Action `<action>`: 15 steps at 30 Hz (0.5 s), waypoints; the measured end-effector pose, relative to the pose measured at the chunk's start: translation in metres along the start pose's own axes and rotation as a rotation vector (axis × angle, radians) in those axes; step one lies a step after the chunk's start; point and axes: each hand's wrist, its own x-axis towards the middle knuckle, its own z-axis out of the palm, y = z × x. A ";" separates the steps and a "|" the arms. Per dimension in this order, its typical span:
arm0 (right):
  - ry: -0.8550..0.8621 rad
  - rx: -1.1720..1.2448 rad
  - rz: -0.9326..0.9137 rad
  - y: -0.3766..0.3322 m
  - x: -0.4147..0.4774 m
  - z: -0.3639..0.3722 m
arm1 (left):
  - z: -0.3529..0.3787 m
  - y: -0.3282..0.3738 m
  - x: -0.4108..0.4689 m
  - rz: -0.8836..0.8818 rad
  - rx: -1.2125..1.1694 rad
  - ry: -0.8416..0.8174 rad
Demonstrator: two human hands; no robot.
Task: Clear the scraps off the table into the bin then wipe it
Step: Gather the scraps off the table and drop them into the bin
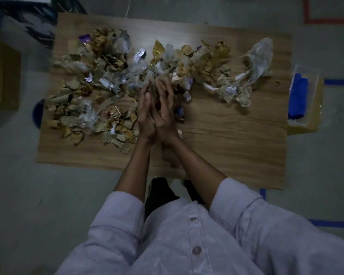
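Left grip and right grip sit side by side, fingers straight, tips touching the paper-and-plastic scraps on the worktop.

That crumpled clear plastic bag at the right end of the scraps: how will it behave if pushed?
Probably floppy: the plastic bag looks thin, see-through and wrinkled. Likely very light, so a push may just crumple it. It touches neighbouring scraps, so some may drag along.

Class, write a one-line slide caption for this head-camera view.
Left hand and right hand, side by side, reach into paper and plastic scraps strewn over a wooden table.
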 end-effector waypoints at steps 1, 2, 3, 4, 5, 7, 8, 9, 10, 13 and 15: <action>-0.064 -0.014 0.051 0.007 0.001 0.005 | -0.007 -0.006 0.008 -0.020 0.074 0.012; -0.127 -0.043 0.116 0.015 0.002 0.008 | -0.013 -0.015 0.013 -0.063 0.130 0.022; -0.189 -0.088 0.173 0.023 0.001 0.008 | -0.020 -0.026 0.018 -0.107 0.175 0.016; -0.244 -0.133 0.198 0.031 0.000 0.005 | -0.027 -0.039 0.023 -0.124 0.253 0.005; -0.293 -0.170 0.194 0.037 -0.001 0.001 | -0.031 -0.047 0.026 -0.104 0.356 -0.009; -0.318 -0.220 0.135 0.045 -0.001 -0.011 | -0.028 -0.043 0.024 0.033 0.555 0.002; -0.286 -0.239 0.101 0.046 -0.002 -0.019 | -0.024 -0.035 0.020 0.111 0.633 0.022; -0.242 -0.255 0.070 0.047 -0.004 -0.029 | -0.020 -0.028 0.015 0.182 0.694 0.043; -0.207 -0.278 0.048 0.046 -0.010 -0.038 | -0.015 -0.022 0.008 0.240 0.745 0.063; -0.187 -0.395 0.010 0.050 -0.041 -0.070 | -0.008 -0.035 -0.029 0.344 0.870 0.100; -0.170 -0.495 0.053 0.059 -0.067 -0.082 | -0.001 -0.054 -0.061 0.260 0.871 0.186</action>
